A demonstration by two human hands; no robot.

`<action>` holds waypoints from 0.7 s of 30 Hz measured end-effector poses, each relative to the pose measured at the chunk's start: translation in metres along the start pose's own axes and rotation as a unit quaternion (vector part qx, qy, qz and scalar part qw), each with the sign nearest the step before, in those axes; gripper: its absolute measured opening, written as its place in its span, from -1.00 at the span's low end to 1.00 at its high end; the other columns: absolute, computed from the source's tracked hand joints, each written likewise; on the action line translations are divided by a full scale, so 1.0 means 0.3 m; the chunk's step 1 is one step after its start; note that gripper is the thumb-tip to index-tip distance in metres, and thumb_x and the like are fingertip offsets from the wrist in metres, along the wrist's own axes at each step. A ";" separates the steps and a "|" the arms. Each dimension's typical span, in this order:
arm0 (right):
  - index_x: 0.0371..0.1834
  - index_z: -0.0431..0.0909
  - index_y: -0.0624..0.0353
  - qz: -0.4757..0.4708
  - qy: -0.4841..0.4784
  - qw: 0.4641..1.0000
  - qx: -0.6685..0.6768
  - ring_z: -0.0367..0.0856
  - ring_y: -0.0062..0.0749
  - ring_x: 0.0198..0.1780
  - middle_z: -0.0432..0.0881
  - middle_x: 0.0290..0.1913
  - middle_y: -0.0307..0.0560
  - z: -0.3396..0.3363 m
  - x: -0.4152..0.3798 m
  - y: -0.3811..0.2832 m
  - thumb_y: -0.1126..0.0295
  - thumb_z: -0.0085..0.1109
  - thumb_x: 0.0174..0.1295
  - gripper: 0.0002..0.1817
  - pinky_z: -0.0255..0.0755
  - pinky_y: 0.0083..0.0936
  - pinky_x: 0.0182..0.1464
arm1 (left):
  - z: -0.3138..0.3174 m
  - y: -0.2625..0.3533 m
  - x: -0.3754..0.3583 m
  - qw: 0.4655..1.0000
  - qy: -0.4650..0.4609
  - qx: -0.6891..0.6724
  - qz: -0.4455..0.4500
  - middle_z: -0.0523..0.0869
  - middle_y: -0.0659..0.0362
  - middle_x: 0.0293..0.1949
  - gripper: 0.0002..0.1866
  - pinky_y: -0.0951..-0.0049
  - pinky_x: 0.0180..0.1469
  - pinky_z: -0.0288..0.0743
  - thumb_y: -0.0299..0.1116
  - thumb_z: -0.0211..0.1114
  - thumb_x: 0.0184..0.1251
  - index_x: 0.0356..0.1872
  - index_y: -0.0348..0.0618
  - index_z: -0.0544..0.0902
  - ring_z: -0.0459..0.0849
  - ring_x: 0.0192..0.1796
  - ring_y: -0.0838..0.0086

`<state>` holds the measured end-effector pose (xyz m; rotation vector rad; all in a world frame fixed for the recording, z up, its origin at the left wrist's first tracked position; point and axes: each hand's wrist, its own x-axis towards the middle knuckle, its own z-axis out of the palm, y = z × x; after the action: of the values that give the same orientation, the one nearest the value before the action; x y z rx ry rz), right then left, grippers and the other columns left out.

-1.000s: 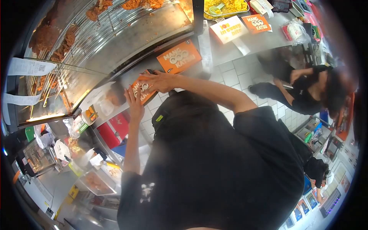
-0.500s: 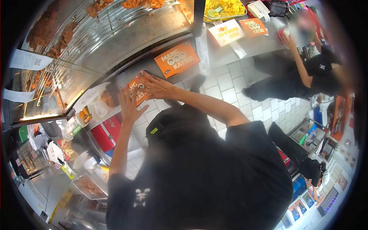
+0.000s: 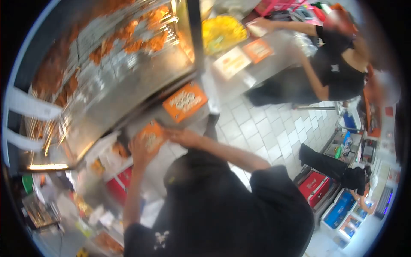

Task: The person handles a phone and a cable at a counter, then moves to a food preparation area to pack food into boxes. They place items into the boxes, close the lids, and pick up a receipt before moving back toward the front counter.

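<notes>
Between my two hands sits a small orange cardboard food box [image 3: 152, 136] with pale lettering on its lid, at the edge of the metal counter. My left hand [image 3: 139, 149] presses against its left side, fingers along the edge. On the other side, my right hand [image 3: 182, 137] grips the right edge with its fingers bent. Motion blurs the fingertips. Just beyond them lies a larger orange box [image 3: 185, 102] printed "MANG KATSU", which neither hand touches.
A glass-fronted warmer [image 3: 128, 83] with fried pieces on racks rises behind the counter. Farther right are a tray of yellow chips [image 3: 224, 34], a white box [image 3: 231, 63] and another orange box [image 3: 258, 50]. A co-worker [image 3: 338, 64] stands at the right; another person [image 3: 357, 180] is farther off.
The view has swung, showing more of the warmer. My right hand has slid from the small box's top to its right edge. The co-worker has shifted and now reaches toward the chip tray.
</notes>
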<state>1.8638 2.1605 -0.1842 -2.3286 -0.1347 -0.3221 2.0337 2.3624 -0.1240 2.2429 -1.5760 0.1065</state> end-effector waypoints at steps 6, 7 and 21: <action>0.04 0.67 0.11 0.237 0.258 0.936 0.003 0.75 -0.36 -0.32 0.73 -0.27 -0.11 -0.449 -0.159 -0.029 0.40 0.26 0.33 -0.76 0.59 -0.44 -0.29 | -0.064 0.230 0.240 0.994 -0.054 -0.091 -0.002 0.41 -0.13 0.32 -0.15 -0.02 0.35 0.14 0.00 0.63 -0.20 0.21 -0.07 0.53 0.36 0.35 -0.02; 0.01 0.68 0.15 0.277 0.333 0.898 0.079 0.71 -0.42 -0.36 0.73 -0.31 -0.12 -0.499 -0.193 0.033 0.38 0.22 0.38 -0.79 0.56 -0.50 -0.30 | -0.026 0.258 0.288 0.993 -0.042 -0.111 -0.004 0.40 -0.13 0.33 -0.14 -0.03 0.37 0.11 0.02 0.63 -0.20 0.22 -0.06 0.52 0.35 0.36 -0.02; -0.29 0.61 0.26 0.212 0.507 0.832 0.069 0.57 -0.64 -0.44 0.64 -0.49 -0.25 -1.963 -0.184 0.660 0.31 0.19 0.42 -0.78 0.43 -0.63 -0.40 | 0.172 0.446 0.522 0.997 -0.046 0.054 -0.016 0.44 -0.14 0.35 -0.22 -0.21 0.35 0.26 -0.01 0.47 0.16 0.39 -0.04 0.39 0.40 0.36 -0.14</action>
<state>1.7368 1.6014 0.0616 -1.6946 0.8356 -1.2035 1.9593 2.1665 -0.0902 2.3854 -1.6164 0.0824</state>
